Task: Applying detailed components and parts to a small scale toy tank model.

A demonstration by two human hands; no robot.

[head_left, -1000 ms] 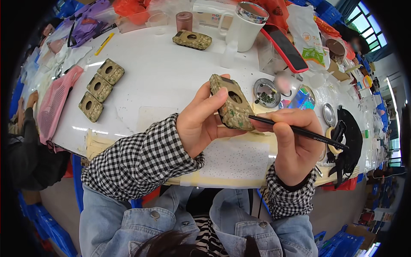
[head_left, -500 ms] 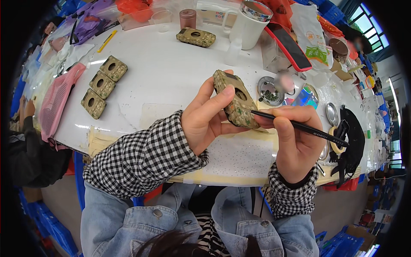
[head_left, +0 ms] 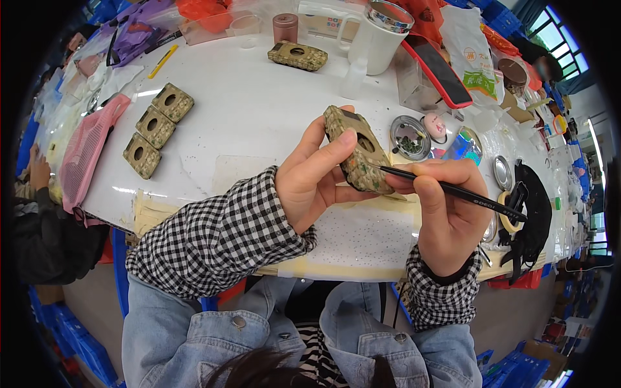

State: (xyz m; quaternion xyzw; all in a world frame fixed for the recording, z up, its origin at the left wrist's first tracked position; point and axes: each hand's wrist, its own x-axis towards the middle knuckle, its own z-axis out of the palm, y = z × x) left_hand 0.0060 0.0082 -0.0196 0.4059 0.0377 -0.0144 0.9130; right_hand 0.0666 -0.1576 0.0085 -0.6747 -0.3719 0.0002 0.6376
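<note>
My left hand (head_left: 317,181) grips a camouflage-painted block (head_left: 357,150) with round holes, tilted above the white table (head_left: 246,123). My right hand (head_left: 446,207) pinches a thin black paintbrush (head_left: 453,189) whose tip touches the block's right side. Three similar camouflage blocks (head_left: 155,128) lie in a row at the left of the table. Another camouflage block (head_left: 298,55) lies at the far edge.
A round tin with green paint (head_left: 409,137) sits just right of the held block. A white mug (head_left: 378,29), a red phone (head_left: 437,63), a brown cup (head_left: 285,27) and bags crowd the far side. Pink mesh (head_left: 87,149) lies at left. Another person's hand (head_left: 35,171) shows far left.
The block and both hands have shifted slightly; the block is tilted a little more upright and the brush tip stays on its side.
</note>
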